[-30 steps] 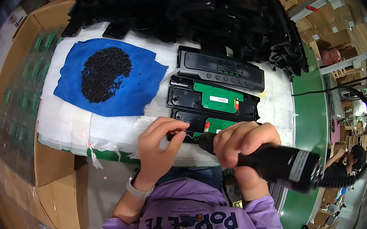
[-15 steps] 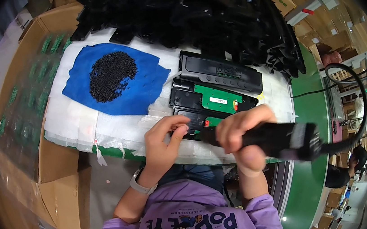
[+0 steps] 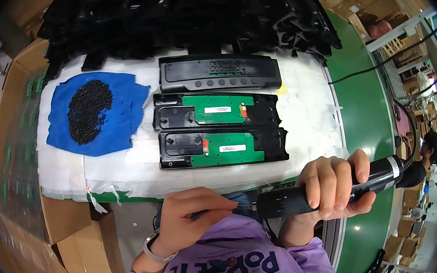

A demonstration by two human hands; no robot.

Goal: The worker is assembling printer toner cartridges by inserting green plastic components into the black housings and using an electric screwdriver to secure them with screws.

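Observation:
In front of the table's near edge, my right hand [image 3: 334, 185] is wrapped round a black electric screwdriver [image 3: 282, 202] that lies level, its bit end toward the left. My left hand [image 3: 198, 214] meets that end with thumb and fingers pinched together. Whatever is in the pinch is too small to make out. Beyond the hands lie two black plastic housings, a near one [image 3: 170, 164] and a middle one [image 3: 267, 110], each fitted with a green circuit board. Behind them sits a third black housing [image 3: 189, 71] with a row of round buttons and a grille.
Small black screws [image 3: 86, 111] are heaped on a blue cloth [image 3: 127, 93] at the left of the white-covered table [image 3: 142, 172]. Black plastic parts [image 3: 172, 17] are piled along the back. A cardboard box [image 3: 66, 216] stands at the left; a cable [image 3: 367, 70] hangs at the right.
The screwdriver has come back from the near housing to the table's front edge and turned level. My left hand has drawn back to its tip. The view has shifted, uncovering both boards.

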